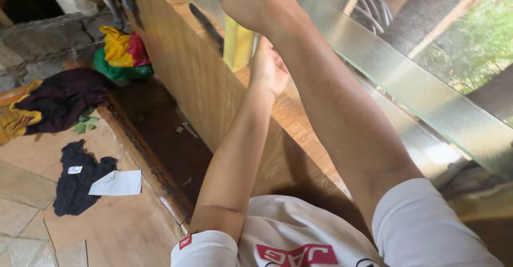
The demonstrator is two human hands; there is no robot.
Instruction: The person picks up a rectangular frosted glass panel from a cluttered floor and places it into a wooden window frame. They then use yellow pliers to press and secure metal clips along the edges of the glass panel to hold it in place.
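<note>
Head view: wooden counter, perhaps outdoors.

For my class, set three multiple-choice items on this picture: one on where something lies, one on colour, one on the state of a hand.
1. Where does the white sheet of paper lie?
A. on the wooden counter
B. on the floor, against a black cloth
C. on the glass pane

2. What colours has the bundled cloth at the foot of the wooden counter?
A. yellow, red and green
B. blue and white
C. all black

3. How is the right hand?
A. flat on the floor
B. holding the paper
C. raised by the glass pane, over the counter

Answers:
1 B, the sheet rests on the tiled floor, its edge on the black cloth.
2 A, those three colours show in the bundle.
3 C, the arm reaches up to the pane; the left hand is lower, by a yellow object.
</note>
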